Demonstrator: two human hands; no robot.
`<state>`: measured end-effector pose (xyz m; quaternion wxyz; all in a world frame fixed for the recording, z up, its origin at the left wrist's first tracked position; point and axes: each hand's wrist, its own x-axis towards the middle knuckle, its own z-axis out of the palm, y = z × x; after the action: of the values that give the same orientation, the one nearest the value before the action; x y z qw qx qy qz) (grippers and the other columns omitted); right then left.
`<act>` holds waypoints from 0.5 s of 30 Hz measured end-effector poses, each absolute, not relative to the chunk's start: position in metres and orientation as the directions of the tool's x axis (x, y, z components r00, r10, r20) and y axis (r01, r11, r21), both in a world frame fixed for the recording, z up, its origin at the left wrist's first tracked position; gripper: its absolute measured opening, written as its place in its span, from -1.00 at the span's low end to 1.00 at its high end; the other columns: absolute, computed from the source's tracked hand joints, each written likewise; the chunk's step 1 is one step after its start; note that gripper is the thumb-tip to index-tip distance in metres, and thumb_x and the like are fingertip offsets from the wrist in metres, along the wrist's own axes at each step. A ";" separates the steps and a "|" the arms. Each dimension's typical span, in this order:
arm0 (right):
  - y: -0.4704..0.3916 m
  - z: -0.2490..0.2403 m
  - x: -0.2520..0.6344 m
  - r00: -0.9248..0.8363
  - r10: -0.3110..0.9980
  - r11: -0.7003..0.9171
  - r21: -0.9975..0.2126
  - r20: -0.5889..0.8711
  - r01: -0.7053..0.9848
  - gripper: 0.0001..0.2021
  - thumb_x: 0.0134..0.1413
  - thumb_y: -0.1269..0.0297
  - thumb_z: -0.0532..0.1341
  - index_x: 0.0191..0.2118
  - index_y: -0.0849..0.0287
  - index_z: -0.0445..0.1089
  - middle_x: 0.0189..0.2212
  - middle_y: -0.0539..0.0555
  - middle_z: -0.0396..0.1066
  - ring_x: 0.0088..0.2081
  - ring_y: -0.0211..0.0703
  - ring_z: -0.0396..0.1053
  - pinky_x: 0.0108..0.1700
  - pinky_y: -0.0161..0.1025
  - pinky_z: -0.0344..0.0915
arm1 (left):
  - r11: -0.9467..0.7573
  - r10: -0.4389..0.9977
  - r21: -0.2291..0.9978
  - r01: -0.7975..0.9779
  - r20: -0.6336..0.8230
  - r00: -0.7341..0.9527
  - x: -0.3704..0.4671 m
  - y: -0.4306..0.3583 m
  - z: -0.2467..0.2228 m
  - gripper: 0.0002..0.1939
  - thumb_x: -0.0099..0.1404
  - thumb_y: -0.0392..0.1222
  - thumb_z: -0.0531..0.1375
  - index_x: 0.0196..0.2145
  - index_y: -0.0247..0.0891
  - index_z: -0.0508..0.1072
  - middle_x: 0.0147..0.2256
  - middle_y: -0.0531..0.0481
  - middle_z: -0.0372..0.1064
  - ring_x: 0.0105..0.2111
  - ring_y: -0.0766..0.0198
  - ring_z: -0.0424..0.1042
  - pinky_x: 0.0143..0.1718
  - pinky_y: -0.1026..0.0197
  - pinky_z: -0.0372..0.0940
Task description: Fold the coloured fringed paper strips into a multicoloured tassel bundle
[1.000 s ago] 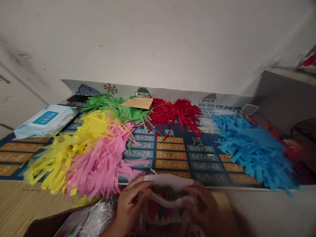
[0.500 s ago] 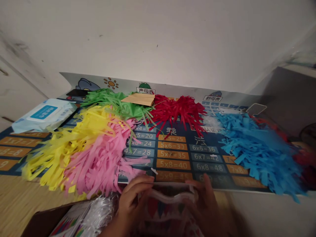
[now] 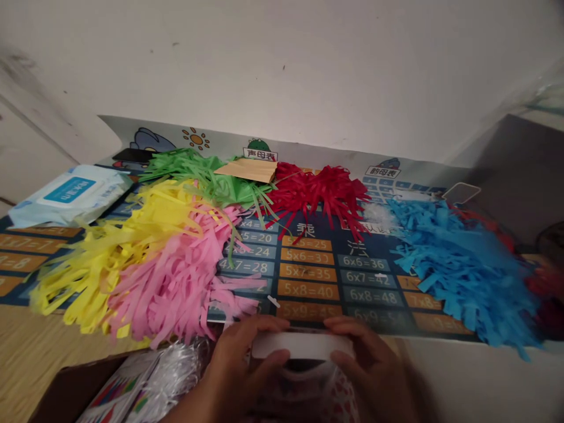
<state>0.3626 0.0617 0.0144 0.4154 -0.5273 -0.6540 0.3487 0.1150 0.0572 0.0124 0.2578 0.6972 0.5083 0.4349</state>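
Observation:
My left hand (image 3: 242,361) and my right hand (image 3: 370,358) are at the bottom middle, closed on the two ends of the top of a clear plastic bag (image 3: 304,390). A pale white strip (image 3: 304,346) runs along that top between my thumbs and fingers. The lower part of the bag is dark and blurred, with a reddish pattern at its right side. Left of my left hand lies a tangle of clear plastic (image 3: 174,367) beside printed packets (image 3: 114,390) in a dark box (image 3: 66,385). Closest on the table is a pink tissue-strip pom-pom (image 3: 171,282).
Yellow (image 3: 106,252), green (image 3: 189,170), red (image 3: 321,191) and blue (image 3: 458,264) pom-poms lie across the multiplication-table mat (image 3: 308,273). A tan card (image 3: 249,170) rests on the green one. A wipes pack (image 3: 73,194) and a dark phone (image 3: 132,155) are at left. The wall (image 3: 282,70) stands behind.
The bag's top has turned so that the white strip faces me, where an open-looking wavy rim showed before. Both hands have drawn slightly closer together, and the view has shifted a little.

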 end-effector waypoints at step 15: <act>0.075 0.058 0.363 -0.581 0.785 0.586 -0.561 0.214 0.585 -0.81 0.20 0.12 0.21 -0.13 -0.08 0.53 -0.27 -0.02 0.58 -0.31 -0.17 0.51 -0.26 -0.28 0.34 | -0.322 0.928 0.815 0.482 0.170 0.332 0.116 0.056 0.052 -0.89 0.26 -0.12 0.24 -0.28 -0.14 0.55 -0.41 0.07 0.56 -0.44 0.24 0.53 -0.43 0.35 0.33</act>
<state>0.3631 0.0750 0.0576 0.2263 -0.3977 -0.8613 0.2209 0.1160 0.0557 0.0521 0.3379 0.7429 0.4744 0.3299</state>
